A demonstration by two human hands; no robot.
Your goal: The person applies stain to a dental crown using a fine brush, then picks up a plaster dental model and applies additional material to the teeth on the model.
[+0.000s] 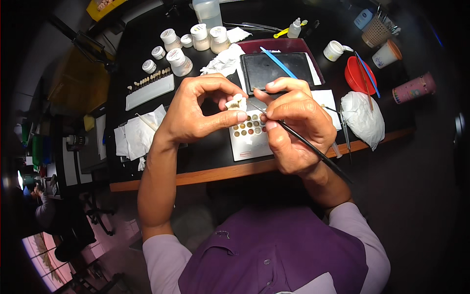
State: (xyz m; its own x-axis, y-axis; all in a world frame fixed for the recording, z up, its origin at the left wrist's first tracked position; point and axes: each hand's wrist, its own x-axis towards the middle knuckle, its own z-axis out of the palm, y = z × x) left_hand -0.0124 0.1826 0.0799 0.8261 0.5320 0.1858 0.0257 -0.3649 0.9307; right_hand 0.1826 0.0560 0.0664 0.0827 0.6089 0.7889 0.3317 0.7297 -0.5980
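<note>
Between the thumb and fingers of my left hand point(198, 108) is a small cream dental model point(237, 103), held above the desk. My right hand point(301, 122) pinches a fine brush point(313, 146) with a long black handle. Its tip points at the model, close to its right side; whether they touch I cannot tell. Below both hands lies a white palette point(247, 147) with rows of small round wells in brown, yellow and reddish tones. My right hand covers part of the palette. Behind the hands sits a dark flat tray point(289, 68) with a blue stick point(278, 62) across it.
White-lidded jars point(179, 62) and a tooth shade guide point(150, 92) stand at the left, above crumpled tissues point(139, 134). On the right are a red bowl point(360, 74), a white cloth bundle point(363, 117), tweezers point(345, 130), a paper cup point(387, 54) and a pink tumbler point(413, 89).
</note>
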